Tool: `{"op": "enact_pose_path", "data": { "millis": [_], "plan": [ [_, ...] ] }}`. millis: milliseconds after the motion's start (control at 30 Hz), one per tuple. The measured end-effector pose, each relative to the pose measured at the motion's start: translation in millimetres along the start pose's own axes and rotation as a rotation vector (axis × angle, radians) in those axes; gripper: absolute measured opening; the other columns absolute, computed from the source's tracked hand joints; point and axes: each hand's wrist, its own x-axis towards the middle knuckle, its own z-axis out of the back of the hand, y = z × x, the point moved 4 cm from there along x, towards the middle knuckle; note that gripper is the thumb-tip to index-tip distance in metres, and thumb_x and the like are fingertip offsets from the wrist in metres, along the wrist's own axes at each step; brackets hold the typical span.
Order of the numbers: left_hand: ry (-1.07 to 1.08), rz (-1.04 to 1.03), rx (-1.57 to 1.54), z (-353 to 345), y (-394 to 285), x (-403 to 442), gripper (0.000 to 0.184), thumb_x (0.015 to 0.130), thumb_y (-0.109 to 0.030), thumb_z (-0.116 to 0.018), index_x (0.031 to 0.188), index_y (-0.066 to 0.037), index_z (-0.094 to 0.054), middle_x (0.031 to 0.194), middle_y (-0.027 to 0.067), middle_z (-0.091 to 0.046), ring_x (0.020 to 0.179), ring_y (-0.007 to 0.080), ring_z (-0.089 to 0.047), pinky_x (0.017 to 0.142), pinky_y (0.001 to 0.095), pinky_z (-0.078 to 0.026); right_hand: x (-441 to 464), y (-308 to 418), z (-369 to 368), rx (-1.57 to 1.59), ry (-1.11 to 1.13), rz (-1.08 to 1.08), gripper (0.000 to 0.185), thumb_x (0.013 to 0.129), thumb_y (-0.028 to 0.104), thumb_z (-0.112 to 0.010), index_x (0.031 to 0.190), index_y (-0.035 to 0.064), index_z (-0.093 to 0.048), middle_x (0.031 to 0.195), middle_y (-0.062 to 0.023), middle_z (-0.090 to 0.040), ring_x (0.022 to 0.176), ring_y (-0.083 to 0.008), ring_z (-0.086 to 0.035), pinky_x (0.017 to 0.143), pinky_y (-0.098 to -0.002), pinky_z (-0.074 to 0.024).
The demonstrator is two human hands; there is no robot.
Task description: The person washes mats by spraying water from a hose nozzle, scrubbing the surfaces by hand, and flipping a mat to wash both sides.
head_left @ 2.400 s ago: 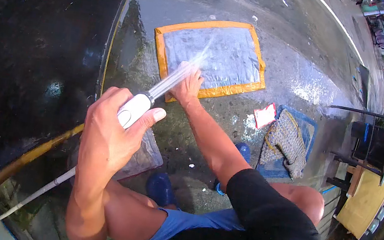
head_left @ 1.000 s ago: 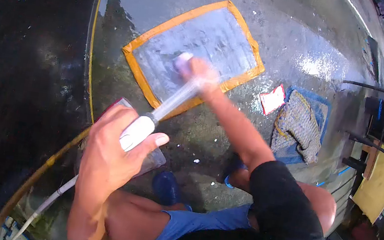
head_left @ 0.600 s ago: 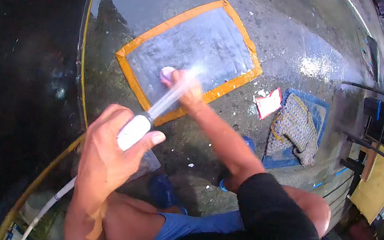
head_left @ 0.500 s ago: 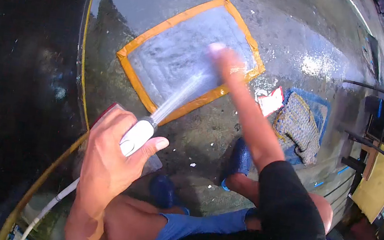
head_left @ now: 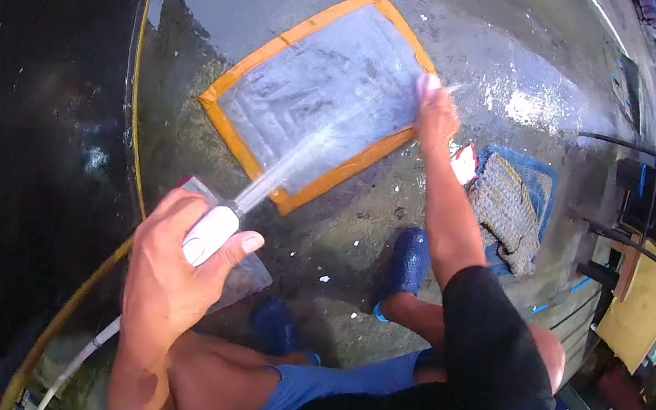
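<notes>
My left hand [head_left: 182, 256] is wrapped round a white spray nozzle [head_left: 210, 235] on a pale hose [head_left: 85, 351]. Water streams from it onto a grey mat [head_left: 319, 86] with an orange border, flat on the wet ground. At the mat's right edge, my right hand [head_left: 438, 118] is closed round a small pinkish-white brush-like object [head_left: 427, 87], partly hidden by the fingers. Just below that hand lies a red and white packet [head_left: 464, 164].
A knitted grey cloth [head_left: 504, 213] lies on a blue-edged mat [head_left: 549, 182] at the right. Another mat [head_left: 237, 284] is partly under my left arm. Beyond are a yellow board [head_left: 636, 311] and metal legs; a yellow-brown pipe [head_left: 70, 307] runs at the left.
My right hand has swept across the bordered mat to its right edge, still holding the small object. My left hand has shifted slightly left and keeps spraying. The mat was turned earlier.
</notes>
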Motion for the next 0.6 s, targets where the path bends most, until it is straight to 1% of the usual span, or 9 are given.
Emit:
{"op": "enact_pose_path", "data": {
  "millis": [100, 167, 233, 333, 367, 400, 467, 533, 600],
  "plan": [
    [-0.044, -0.033, -0.010, 7.1, 2.2, 0.9, 0.031, 0.082, -0.015, -0.085, 0.096, 0.005, -0.067, 0.092, 0.0160, -0.065, 0.081, 0.0303, -0.065, 0.076, 0.0365, -0.052, -9.6, -2.1, -30.9, 0.107, -0.109, -0.047, 0.046, 0.103, 0.047, -0.052, 0.091, 0.0061, -0.069, 0.088, -0.0194, -0.072, 0.081, -0.0390, -0.072, 0.071, -0.0536, -0.0545],
    [-0.023, -0.002, -0.009, 2.4, 1.6, 6.7, 0.029, 0.083, -0.016, -0.085, 0.095, 0.005, -0.067, 0.091, 0.0150, -0.064, 0.079, 0.0288, -0.064, 0.073, 0.0363, -0.051, -112.1, 80.8, -63.2, 0.085, -0.015, 0.309, 0.029, 0.099, 0.036, -0.058, 0.102, 0.0091, -0.071, 0.092, -0.0163, -0.070, 0.086, -0.0365, -0.070, 0.075, -0.0520, -0.0556],
    [0.023, 0.038, 0.005, -3.8, 0.7, 11.8, 0.029, 0.083, -0.016, -0.085, 0.094, 0.004, -0.068, 0.090, 0.0145, -0.064, 0.078, 0.0279, -0.064, 0.072, 0.0362, -0.051, -218.2, 126.8, -112.4, 0.319, 0.016, 0.660, 0.024, 0.093, 0.025, -0.063, 0.115, 0.0165, -0.069, 0.093, -0.0157, -0.071, 0.087, -0.0377, -0.070, 0.079, -0.0533, -0.0573],
    [0.047, 0.023, 0.011, -5.2, 4.7, 7.5, 0.029, 0.083, -0.017, -0.085, 0.094, 0.004, -0.068, 0.090, 0.0147, -0.064, 0.078, 0.0278, -0.064, 0.073, 0.0356, -0.051, -188.0, 117.2, -77.8, 0.116, 0.355, 0.758, 0.023, 0.094, 0.024, -0.061, 0.115, 0.0163, -0.068, 0.095, -0.0159, -0.072, 0.087, -0.0360, -0.071, 0.078, -0.0521, -0.0583],
    [0.054, 0.015, 0.012, -3.5, 6.9, 5.5, 0.030, 0.083, -0.017, -0.085, 0.094, 0.004, -0.068, 0.090, 0.0148, -0.064, 0.078, 0.0278, -0.064, 0.074, 0.0355, -0.051, -144.6, 89.9, -70.0, 0.074, 0.165, 0.791, 0.023, 0.096, 0.029, -0.059, 0.111, 0.0148, -0.069, 0.094, -0.0154, -0.073, 0.083, -0.0353, -0.072, 0.075, -0.0511, -0.0580],
    [0.035, 0.021, 0.004, -1.2, 10.0, 3.3, 0.030, 0.083, -0.018, -0.085, 0.094, 0.004, -0.068, 0.090, 0.0150, -0.065, 0.078, 0.0278, -0.064, 0.074, 0.0356, -0.051, -93.4, 84.3, -39.6, -0.070, 0.315, 0.697, 0.026, 0.100, 0.034, -0.057, 0.102, 0.0110, -0.070, 0.091, -0.0159, -0.072, 0.083, -0.0355, -0.071, 0.074, -0.0511, -0.0567],
    [0.007, 0.033, -0.007, 3.1, 14.4, -2.8, 0.030, 0.084, -0.019, -0.085, 0.095, 0.004, -0.069, 0.091, 0.0152, -0.065, 0.079, 0.0277, -0.065, 0.074, 0.0356, -0.051, -49.0, 52.3, -36.0, 0.049, 0.255, 0.181, 0.036, 0.103, 0.041, -0.055, 0.096, 0.0088, -0.070, 0.088, -0.0168, -0.071, 0.083, -0.0379, -0.070, 0.073, -0.0513, -0.0546],
    [0.000, 0.028, 0.011, 6.5, 13.3, -2.3, 0.030, 0.084, -0.019, -0.085, 0.095, 0.004, -0.069, 0.091, 0.0153, -0.065, 0.079, 0.0277, -0.065, 0.075, 0.0358, -0.051, -59.6, 52.3, -15.3, 0.122, 0.013, 0.152, 0.045, 0.104, 0.048, -0.054, 0.100, 0.0048, -0.067, 0.087, -0.0197, -0.070, 0.083, -0.0406, -0.069, 0.073, -0.0520, -0.0528],
    [-0.006, 0.009, 0.010, 5.6, 6.8, 3.5, 0.031, 0.084, -0.019, -0.085, 0.095, 0.004, -0.069, 0.091, 0.0155, -0.065, 0.079, 0.0280, -0.065, 0.075, 0.0360, -0.051, -140.6, 82.2, -61.0, 0.067, 0.135, 0.304, 0.029, 0.100, 0.039, -0.060, 0.096, 0.0098, -0.064, 0.089, -0.0187, -0.068, 0.082, -0.0409, -0.068, 0.074, -0.0531, -0.0530]
  ]
}}
